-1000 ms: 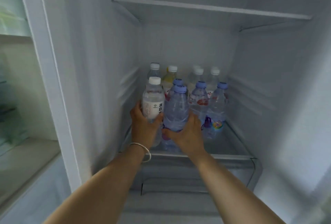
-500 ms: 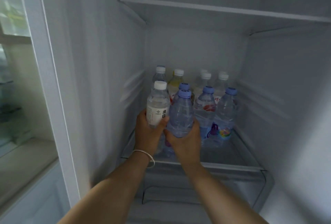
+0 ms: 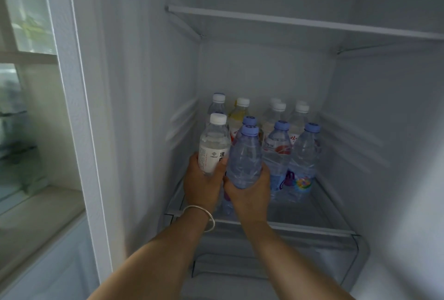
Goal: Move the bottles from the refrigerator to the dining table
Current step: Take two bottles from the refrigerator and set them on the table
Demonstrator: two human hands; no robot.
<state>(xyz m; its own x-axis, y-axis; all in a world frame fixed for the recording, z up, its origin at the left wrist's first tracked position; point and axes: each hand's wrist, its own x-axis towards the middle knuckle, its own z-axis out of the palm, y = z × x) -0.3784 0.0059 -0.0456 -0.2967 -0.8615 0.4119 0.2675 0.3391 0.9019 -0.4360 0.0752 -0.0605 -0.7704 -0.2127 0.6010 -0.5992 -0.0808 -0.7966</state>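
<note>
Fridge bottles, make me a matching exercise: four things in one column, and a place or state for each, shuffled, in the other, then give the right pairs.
Column one:
1. white-capped bottle with the white label
2. blue-capped clear bottle
3. yellow bottle
4. bangle

Column two:
A. stands in the back row on the shelf
B. in the grip of the right hand
C. round the left wrist
D. in the grip of the left hand

Pairs: 1-D, 2-B, 3-A, 4-C
</note>
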